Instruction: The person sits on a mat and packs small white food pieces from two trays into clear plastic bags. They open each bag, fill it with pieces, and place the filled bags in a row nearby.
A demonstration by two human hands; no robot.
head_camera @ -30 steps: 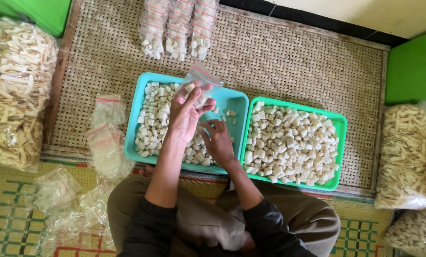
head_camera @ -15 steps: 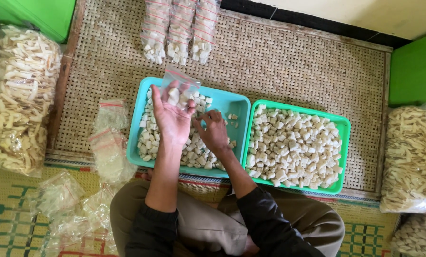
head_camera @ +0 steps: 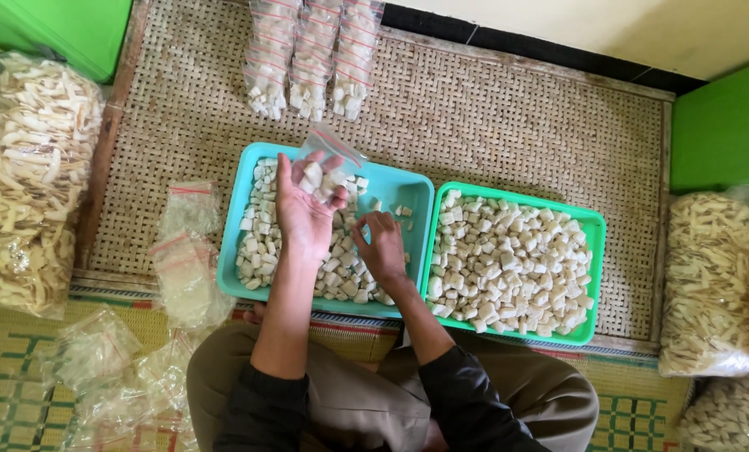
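The left hand is holding a small clear bag with pale pieces against its open palm above the blue tray. The right hand, just beside and nearer the person, is pinching loose pieces in the tray.

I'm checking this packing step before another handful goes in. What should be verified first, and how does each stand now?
1. Small clear plastic bag held by left hand over turquoise plastic tray: ok.
2. Bag mouth open: cannot tell.
3. Right hand down on pale square crackers in that tray: ok.
4. Green plastic tray well stocked: ok.
5. Spare empty bags beside the tray: ok.
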